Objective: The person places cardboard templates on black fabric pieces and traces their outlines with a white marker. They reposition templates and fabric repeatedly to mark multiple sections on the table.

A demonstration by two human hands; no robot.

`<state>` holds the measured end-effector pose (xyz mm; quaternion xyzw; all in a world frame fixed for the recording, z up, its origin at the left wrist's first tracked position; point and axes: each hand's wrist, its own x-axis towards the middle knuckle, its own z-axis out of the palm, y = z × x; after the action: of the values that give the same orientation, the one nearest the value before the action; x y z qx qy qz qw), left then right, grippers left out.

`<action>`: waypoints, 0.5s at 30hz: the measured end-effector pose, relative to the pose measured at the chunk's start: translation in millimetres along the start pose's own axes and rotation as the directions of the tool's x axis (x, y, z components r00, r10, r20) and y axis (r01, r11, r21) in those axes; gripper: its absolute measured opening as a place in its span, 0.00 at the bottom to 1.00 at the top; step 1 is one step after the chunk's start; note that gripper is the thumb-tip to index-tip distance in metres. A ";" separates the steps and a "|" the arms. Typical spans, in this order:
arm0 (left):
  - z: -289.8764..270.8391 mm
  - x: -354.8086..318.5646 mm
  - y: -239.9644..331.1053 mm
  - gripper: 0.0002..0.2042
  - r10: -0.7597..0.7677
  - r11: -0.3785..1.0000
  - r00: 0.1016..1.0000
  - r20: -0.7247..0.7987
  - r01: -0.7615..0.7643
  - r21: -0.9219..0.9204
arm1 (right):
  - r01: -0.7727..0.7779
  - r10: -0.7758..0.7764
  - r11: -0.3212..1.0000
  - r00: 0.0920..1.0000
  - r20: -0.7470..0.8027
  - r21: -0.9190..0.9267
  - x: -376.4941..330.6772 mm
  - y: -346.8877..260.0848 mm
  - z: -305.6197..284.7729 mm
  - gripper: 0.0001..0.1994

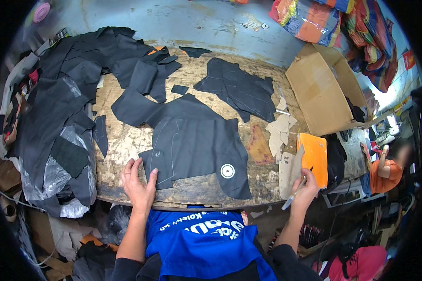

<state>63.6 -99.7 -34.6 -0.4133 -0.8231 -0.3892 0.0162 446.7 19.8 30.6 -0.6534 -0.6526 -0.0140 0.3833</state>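
A large black sheet of leather-like material, marked with thin pale lines, lies on the worn wooden table in front of me. My left hand is open at its lower left, the thumb and fingertips resting by a small black cut piece. In my right hand is a silver pen, its dark tip pointing up and away. That hand is over the near edge of an orange notebook, beside long beige card templates. A white disc with dark rings sits on the black sheet.
Black scraps and clear plastic heap up on the left. Another marked black piece lies farther back, near card templates and a brown template. An open cardboard box stands at right; beyond sits a person in orange.
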 end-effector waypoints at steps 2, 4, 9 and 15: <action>2.9 1.9 1.9 0.28 0.027 0.996 1.000 -0.001 -0.027 0.085 | 0.099 -0.100 0.987 0.995 0.003 -0.126 -7.3 4.9 9.8 0.15; 3.5 5.6 3.4 0.31 0.029 0.990 0.999 0.013 -0.030 0.135 | 0.162 -0.151 0.967 0.986 0.071 -0.197 -14.9 7.9 22.3 0.14; -0.5 15.6 6.8 0.36 -0.182 0.983 0.969 0.167 0.179 0.031 | 0.068 -0.008 0.918 0.988 0.153 -0.390 -14.0 7.5 43.6 0.10; 2.8 21.6 7.4 0.30 -0.175 0.979 0.962 0.211 0.194 -0.070 | 0.021 0.023 0.985 0.968 0.251 -0.172 7.7 -23.6 53.2 0.14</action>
<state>55.3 -80.8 -24.3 -0.3728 -0.8369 -0.3814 -0.1234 401.8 50.4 8.5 -0.6810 -0.6921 0.0126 0.2389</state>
